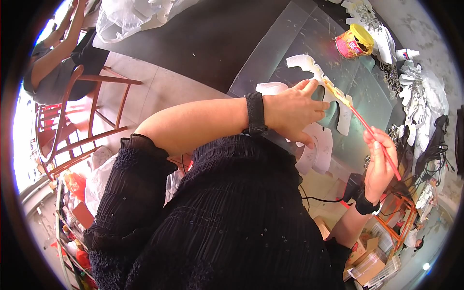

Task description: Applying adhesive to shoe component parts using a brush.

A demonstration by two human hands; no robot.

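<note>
The right hand's fingers [376, 143] close around a red stick [369, 129], its far end meeting yellowish paste [333, 90] on a scalloped white piece [308, 64]. The left hand [292, 107] is spread, palm down and gripping nothing, its fingertips at that piece's near side and its thumb over other curved white pieces [322, 150] by the table's near edge. The scalloped piece lies on a clear sheet [372, 92] over the dark table [193, 46].

Bare sheet stretches between this piece and a red-and-yellow tub [353, 44] toward the far right corner; bare tabletop opens toward the left edge, up to a plastic bag [121, 21] at the far left. Along the right edge, white bundles [416, 89] and chains [392, 77] crowd in, with a small white bottle [407, 54].

The left forearm [203, 121] reaches nearly level across the body, elbow out; the right forearm [349, 227] rises from below, beyond the near edge.
</note>
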